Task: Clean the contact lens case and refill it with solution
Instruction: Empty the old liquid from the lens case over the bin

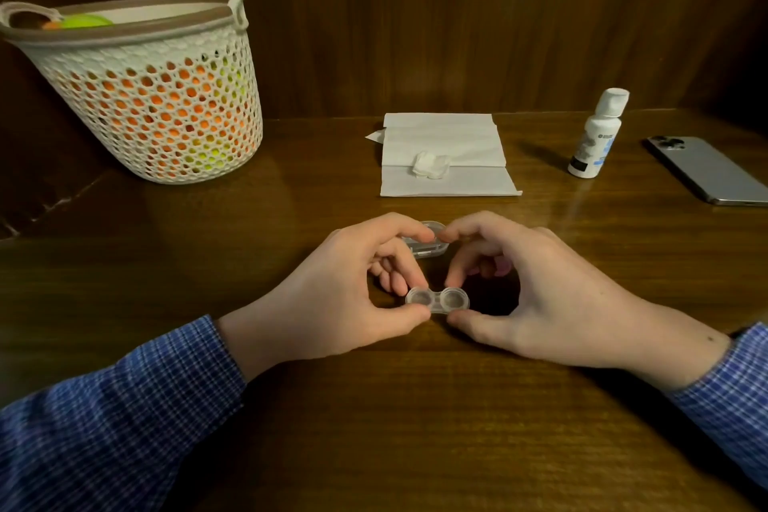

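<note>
Clear plastic, the small twin-well contact lens case (437,300) is pinched low over the dark wooden surface (415,428), its left well by the left hand (353,291), its right by the right hand (536,287). Being light and slick, it could be squeezed out sideways; the white solution bottle (596,135) stands well apart at right.

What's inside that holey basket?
Through the basket holes, orange and yellow-green things show, one green piece peeking over the rim. What they are stays hidden behind the wall.
</note>
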`<state>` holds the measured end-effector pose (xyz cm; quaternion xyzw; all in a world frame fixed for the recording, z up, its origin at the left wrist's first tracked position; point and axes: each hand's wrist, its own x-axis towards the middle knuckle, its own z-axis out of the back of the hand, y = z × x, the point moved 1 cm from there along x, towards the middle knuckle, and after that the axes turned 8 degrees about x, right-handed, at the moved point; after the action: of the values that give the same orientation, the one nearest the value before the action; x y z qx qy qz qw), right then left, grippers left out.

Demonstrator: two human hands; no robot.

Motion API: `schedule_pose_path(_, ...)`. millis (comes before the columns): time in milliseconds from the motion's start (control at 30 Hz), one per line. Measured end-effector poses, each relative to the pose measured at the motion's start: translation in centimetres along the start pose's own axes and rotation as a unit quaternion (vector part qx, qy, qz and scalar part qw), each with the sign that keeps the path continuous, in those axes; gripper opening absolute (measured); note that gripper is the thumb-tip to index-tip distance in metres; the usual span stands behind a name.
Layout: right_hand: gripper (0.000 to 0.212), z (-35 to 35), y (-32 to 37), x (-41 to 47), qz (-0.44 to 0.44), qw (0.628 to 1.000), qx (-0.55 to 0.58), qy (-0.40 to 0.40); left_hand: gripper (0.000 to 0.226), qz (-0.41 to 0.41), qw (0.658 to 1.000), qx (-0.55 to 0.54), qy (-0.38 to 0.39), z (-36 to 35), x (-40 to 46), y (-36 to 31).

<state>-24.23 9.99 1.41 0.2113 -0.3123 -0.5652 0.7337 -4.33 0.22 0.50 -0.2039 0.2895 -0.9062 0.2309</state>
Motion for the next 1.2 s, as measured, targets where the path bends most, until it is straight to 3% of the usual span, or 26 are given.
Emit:
schedule_pose_path(367, 0.083, -0.1, 2.1, -0.1, -0.008, 0.997, 0.068, -0.028, 0.070, 0.031, 0.997, -0.048, -0.054, 0.8, -2.2, -0.9)
schedule_pose_path(600, 0.085, -2.5, 8.0, 0.8, 0.027, 0.994, 0.105, -0.006, 0.074, 0.054, 0.982, -0.056, -0.171, 3.3, -9.4, -1.9)
schedule_pose_path(733, 0.086, -5.6, 13.3, 1.7, 0.073, 0.988, 0.137, 0.015, 0.085, 0.082, 0.953, -0.101, -0.275, 4.9, -16.3, -1.9)
schedule_pose_path(833, 0.086, -8.6, 17.5, 2.4, 0.115, 0.979, 0.165, 0.033, 0.082, 0.109, 0.888, -0.252, -0.368, 5.1, -22.1, -1.8)
schedule_pose_path(933, 0.085, -12.3, 21.7, 2.8, 0.143, 0.969, 0.192, 0.060, 0.082, 0.128, 0.769, -0.441, -0.445, 4.4, -27.0, -1.7)
schedule_pose_path(1033, 0.085, -16.3, 25.1, 2.7, 0.161, 0.960, 0.214, 0.083, 0.084, 0.104, 0.660, -0.562, -0.487, 3.9, -30.5, -1.7)
schedule_pose_path(1100, 0.085, -18.5, 26.9, 2.5, 0.168, 0.956, 0.224, 0.091, 0.082, 0.080, 0.616, -0.596, -0.509, 3.8, -32.5, -1.7)
schedule_pose_path(1200, 0.084, -21.5, 29.5, 2.1, 0.179, 0.952, 0.228, 0.101, 0.076, 0.070, 0.587, -0.602, -0.536, 4.2, -35.5, -1.3)
